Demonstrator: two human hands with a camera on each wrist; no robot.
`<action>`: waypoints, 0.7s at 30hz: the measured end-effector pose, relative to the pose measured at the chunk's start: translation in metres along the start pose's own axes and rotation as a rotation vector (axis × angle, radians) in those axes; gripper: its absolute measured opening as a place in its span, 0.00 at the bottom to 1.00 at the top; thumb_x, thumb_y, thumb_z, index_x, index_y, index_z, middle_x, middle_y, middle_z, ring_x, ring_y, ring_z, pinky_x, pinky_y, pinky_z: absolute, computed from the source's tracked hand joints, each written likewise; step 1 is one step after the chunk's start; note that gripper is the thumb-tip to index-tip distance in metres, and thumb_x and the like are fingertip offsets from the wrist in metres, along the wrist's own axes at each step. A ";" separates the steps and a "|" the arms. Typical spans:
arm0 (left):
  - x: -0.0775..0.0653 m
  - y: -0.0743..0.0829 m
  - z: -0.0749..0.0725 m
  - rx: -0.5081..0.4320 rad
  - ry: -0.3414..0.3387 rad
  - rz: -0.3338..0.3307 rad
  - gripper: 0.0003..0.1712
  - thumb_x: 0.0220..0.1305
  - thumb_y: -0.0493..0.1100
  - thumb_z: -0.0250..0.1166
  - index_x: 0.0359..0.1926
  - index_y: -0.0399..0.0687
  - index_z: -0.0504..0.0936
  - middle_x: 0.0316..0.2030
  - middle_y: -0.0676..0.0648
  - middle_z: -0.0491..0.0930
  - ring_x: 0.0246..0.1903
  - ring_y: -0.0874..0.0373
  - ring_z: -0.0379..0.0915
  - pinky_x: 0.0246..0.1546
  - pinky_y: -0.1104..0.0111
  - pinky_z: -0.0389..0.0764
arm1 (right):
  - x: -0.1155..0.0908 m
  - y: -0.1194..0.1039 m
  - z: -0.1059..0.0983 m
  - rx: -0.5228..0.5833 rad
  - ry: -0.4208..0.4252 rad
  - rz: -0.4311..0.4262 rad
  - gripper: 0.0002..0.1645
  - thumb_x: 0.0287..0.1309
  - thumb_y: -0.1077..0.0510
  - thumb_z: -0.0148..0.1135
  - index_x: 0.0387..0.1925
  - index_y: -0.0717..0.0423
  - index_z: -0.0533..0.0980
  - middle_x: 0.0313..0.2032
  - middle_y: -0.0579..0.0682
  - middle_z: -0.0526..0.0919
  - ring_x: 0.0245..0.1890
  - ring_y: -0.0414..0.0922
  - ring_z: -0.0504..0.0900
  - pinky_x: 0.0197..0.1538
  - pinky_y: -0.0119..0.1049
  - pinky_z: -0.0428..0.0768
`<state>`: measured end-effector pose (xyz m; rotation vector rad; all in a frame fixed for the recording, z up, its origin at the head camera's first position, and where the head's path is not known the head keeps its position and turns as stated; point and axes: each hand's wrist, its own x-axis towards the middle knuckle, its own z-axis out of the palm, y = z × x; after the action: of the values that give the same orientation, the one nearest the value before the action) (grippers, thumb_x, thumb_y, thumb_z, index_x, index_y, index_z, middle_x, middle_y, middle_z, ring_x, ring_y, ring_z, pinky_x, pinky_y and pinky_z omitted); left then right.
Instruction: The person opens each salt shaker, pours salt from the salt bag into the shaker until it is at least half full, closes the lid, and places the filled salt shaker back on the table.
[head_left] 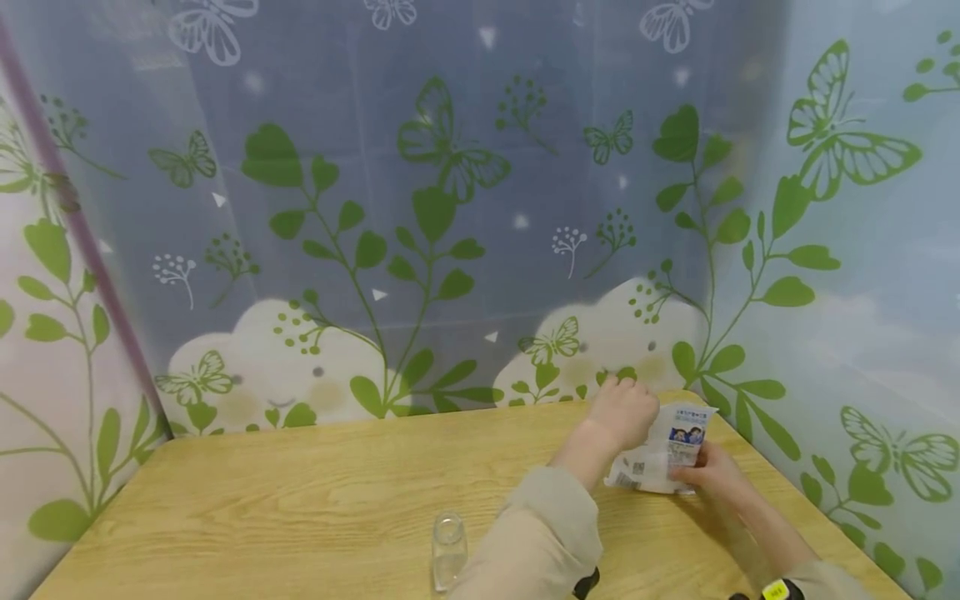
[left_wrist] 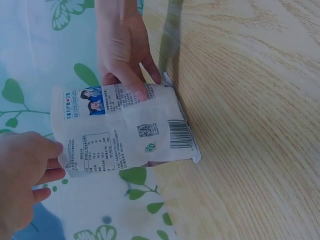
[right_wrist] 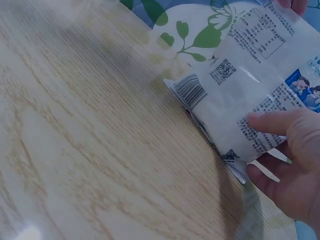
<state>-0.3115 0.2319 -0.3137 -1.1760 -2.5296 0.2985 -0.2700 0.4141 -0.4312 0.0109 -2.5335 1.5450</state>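
Note:
A white plastic pouch [head_left: 660,462] stands upright over the table's far right part, its printed side facing me. The pouch [left_wrist: 125,125] carries a barcode, a QR code and a small picture of two figures. My left hand [head_left: 624,410] pinches its upper left corner; in the left wrist view the left hand [left_wrist: 25,175] shows thumb and curled fingers at that edge. Lower on the opposite side, my right hand [head_left: 716,475] grips the pouch, thumb on the front and fingers behind, as the right hand [right_wrist: 295,155] shows in the right wrist view. Its contents are hidden.
A clear glass bottle [head_left: 448,554] stands near the front middle of the wooden table [head_left: 300,500], left of my left forearm. Printed curtains [head_left: 450,250] with leaves and butterflies enclose the table at the back and sides.

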 end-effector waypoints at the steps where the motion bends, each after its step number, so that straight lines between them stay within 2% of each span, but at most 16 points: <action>1: 0.000 0.001 0.000 0.013 0.018 0.001 0.14 0.59 0.50 0.63 0.47 0.62 0.79 0.45 0.60 0.76 0.46 0.64 0.69 0.55 0.69 0.64 | 0.000 0.001 0.000 -0.023 -0.017 -0.010 0.31 0.51 0.65 0.65 0.52 0.80 0.64 0.42 0.66 0.79 0.35 0.41 0.78 0.37 0.34 0.77; 5: -0.001 0.003 0.001 0.051 0.062 -0.015 0.05 0.57 0.48 0.64 0.36 0.64 0.82 0.33 0.60 0.79 0.34 0.65 0.69 0.45 0.71 0.66 | 0.001 0.002 0.000 -0.078 -0.085 -0.040 0.31 0.51 0.62 0.66 0.51 0.78 0.66 0.42 0.64 0.80 0.36 0.44 0.79 0.37 0.34 0.77; 8: -0.001 0.003 0.002 0.063 0.067 -0.029 0.04 0.59 0.48 0.63 0.35 0.65 0.83 0.31 0.60 0.79 0.33 0.65 0.69 0.45 0.71 0.67 | 0.001 0.003 -0.001 -0.089 -0.143 -0.062 0.31 0.50 0.61 0.66 0.50 0.77 0.67 0.42 0.63 0.80 0.37 0.43 0.79 0.38 0.33 0.77; 11: -0.002 0.004 0.002 0.065 0.068 -0.032 0.05 0.59 0.48 0.63 0.36 0.64 0.83 0.31 0.60 0.80 0.33 0.64 0.70 0.46 0.70 0.68 | -0.001 0.004 -0.001 -0.111 -0.164 -0.090 0.28 0.50 0.62 0.66 0.47 0.79 0.68 0.39 0.62 0.81 0.35 0.41 0.78 0.37 0.33 0.76; 16: -0.002 0.004 0.003 0.054 0.079 -0.031 0.06 0.59 0.47 0.63 0.36 0.64 0.83 0.31 0.59 0.80 0.33 0.64 0.71 0.45 0.71 0.69 | -0.004 0.003 0.003 -0.194 -0.098 -0.070 0.26 0.49 0.61 0.67 0.45 0.77 0.71 0.36 0.59 0.82 0.31 0.41 0.76 0.33 0.33 0.74; 19: -0.002 0.002 0.001 0.058 0.094 -0.023 0.05 0.58 0.46 0.63 0.35 0.63 0.83 0.31 0.59 0.80 0.32 0.64 0.70 0.41 0.72 0.70 | -0.004 0.001 0.005 -0.218 -0.061 -0.051 0.29 0.48 0.59 0.68 0.47 0.75 0.71 0.38 0.61 0.81 0.33 0.44 0.78 0.34 0.33 0.75; 21: -0.002 0.000 -0.002 0.064 0.095 -0.015 0.04 0.58 0.46 0.64 0.35 0.63 0.83 0.30 0.60 0.79 0.32 0.64 0.70 0.40 0.73 0.70 | -0.004 0.000 0.005 -0.210 -0.055 -0.068 0.30 0.49 0.59 0.68 0.49 0.75 0.70 0.41 0.63 0.81 0.36 0.46 0.79 0.37 0.33 0.76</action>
<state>-0.3096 0.2307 -0.3127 -1.1194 -2.4275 0.3096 -0.2670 0.4092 -0.4346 0.1118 -2.6953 1.2643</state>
